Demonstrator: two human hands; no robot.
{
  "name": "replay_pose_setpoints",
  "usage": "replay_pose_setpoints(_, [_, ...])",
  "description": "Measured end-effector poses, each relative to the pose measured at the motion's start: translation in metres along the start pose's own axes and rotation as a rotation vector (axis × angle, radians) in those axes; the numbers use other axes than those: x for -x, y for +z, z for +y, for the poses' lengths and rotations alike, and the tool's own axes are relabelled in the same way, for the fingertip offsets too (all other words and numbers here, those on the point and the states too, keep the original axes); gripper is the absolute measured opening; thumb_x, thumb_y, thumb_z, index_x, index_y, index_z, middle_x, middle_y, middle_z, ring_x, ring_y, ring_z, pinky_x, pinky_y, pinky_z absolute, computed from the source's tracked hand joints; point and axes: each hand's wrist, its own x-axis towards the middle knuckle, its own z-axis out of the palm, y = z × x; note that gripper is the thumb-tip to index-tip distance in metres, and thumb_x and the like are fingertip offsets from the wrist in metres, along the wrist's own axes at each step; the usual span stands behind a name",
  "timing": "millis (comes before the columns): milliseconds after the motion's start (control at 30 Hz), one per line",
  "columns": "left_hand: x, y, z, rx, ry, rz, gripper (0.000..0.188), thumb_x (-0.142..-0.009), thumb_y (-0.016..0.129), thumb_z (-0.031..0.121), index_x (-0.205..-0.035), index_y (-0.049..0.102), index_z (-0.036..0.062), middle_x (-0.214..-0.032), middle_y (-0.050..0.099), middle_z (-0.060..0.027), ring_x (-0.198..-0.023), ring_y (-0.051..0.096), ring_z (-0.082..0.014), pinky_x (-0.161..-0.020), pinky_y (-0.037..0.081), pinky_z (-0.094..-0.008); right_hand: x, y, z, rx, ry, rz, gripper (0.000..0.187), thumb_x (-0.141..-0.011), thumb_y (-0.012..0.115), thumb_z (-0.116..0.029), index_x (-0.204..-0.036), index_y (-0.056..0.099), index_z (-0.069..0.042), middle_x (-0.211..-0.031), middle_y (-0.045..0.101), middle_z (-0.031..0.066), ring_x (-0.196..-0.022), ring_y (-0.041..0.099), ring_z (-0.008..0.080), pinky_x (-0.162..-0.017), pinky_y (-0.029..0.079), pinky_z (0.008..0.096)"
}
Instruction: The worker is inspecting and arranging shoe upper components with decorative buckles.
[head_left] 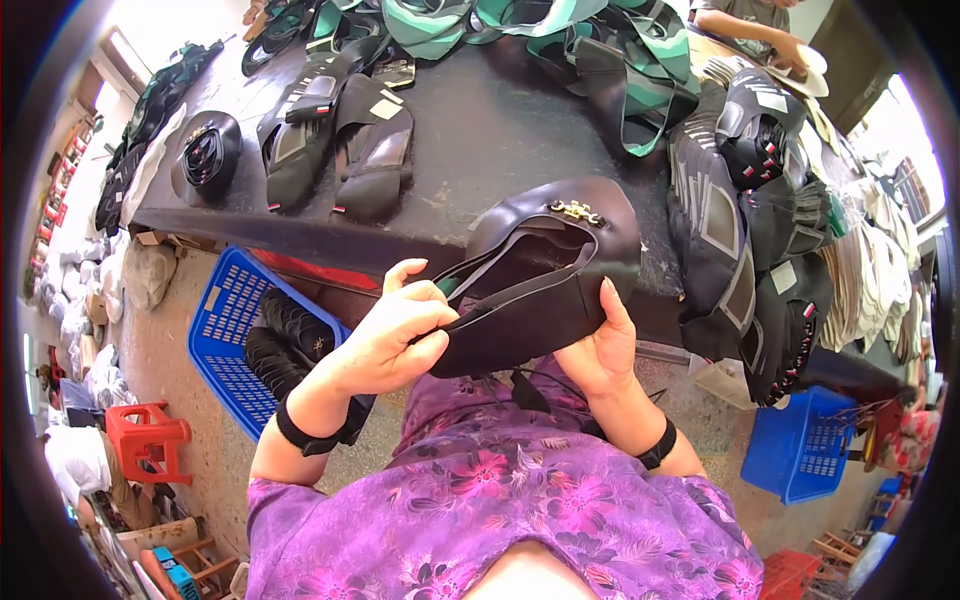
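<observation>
Between my two hands is a black shoe upper (530, 325) with a gold metal ornament (576, 211) on its vamp. It is tilted over the table's near edge, its opening facing up and its toe end away from me. My left hand (395, 330) pinches the back rim of the upper, thumb and fingers closed on it. My right hand (603, 345) supports the right side, thumb along the outside and the fingers hidden beneath. A small dark piece (528, 392) hangs below the upper, in front of my lap.
Stacked dark shoe pieces (375, 160) lie left on the dark table (450, 130), beside a rolled bundle (207, 157). Green-and-black pieces (640, 60) heap at the back; more stacks (710, 230) stand right. Blue baskets (225, 330) sit below. Another person's hand (800, 58) shows far right.
</observation>
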Motion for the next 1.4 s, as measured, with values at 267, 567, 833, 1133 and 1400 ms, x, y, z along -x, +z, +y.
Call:
replay_pose_setpoints(267, [-0.01,0.003,0.003,0.043,-0.086,0.027,0.025,-0.076,0.064,0.019,-0.096,0.062,0.0052,-0.064,0.049,-0.0001,-0.066,0.049,-0.0126,-0.097,0.021,-0.0399,-0.002,0.001,-0.003,0.011,-0.03,0.03,0.038,-0.087,0.047,-0.024,-0.118,0.047,-0.002,-0.12,0.05,0.0135,-0.115,0.043,0.0284,-0.102,0.026,0.0433])
replay_pose_setpoints(567, [-0.007,-0.005,-0.002,0.213,-0.113,-0.019,0.021,-0.079,0.06,0.014,-0.099,0.062,0.0063,-0.064,0.047,0.0026,-0.067,0.046,-0.0105,-0.098,0.017,-0.0395,-0.009,0.019,0.016,0.145,0.042,-0.206,0.044,-0.084,0.052,-0.02,-0.123,0.036,-0.007,-0.122,0.042,0.0078,-0.119,0.035,0.0233,-0.101,0.027,0.0421])
replay_pose_setpoints(833, [-0.001,0.003,0.004,-0.052,0.022,0.027,0.024,-0.075,0.063,0.014,-0.098,0.063,0.0091,-0.06,0.045,0.001,-0.062,0.045,-0.0125,-0.095,0.02,-0.0399,-0.006,0.005,0.0,0.182,-0.005,-0.103,0.03,-0.088,0.046,-0.013,-0.117,0.045,-0.004,-0.114,0.05,0.007,-0.112,0.043,0.0232,-0.099,0.032,0.0405])
replay_pose_setpoints(1133, [0.004,0.007,0.016,-0.218,0.11,0.054,0.022,-0.066,0.069,0.015,-0.088,0.065,0.0117,-0.057,0.047,0.0045,-0.057,0.046,-0.0119,-0.091,0.026,-0.0407,-0.015,0.0,-0.028,0.604,-0.23,0.089,0.022,-0.084,0.051,-0.002,-0.105,0.055,-0.002,-0.103,0.06,0.0079,-0.094,0.058,0.0189,-0.087,0.045,0.0336])
replay_pose_setpoints(1400, [-0.007,0.019,0.034,-0.463,0.28,0.191,0.037,-0.058,0.071,0.014,-0.093,0.062,0.0074,-0.05,0.04,0.0068,-0.053,0.044,-0.0106,-0.088,0.03,-0.039,-0.07,0.031,-0.02,0.753,-0.416,0.08,0.024,-0.088,0.049,-0.01,-0.111,0.05,-0.004,-0.099,0.059,0.0046,-0.088,0.058,0.0137,-0.078,0.047,0.0273])
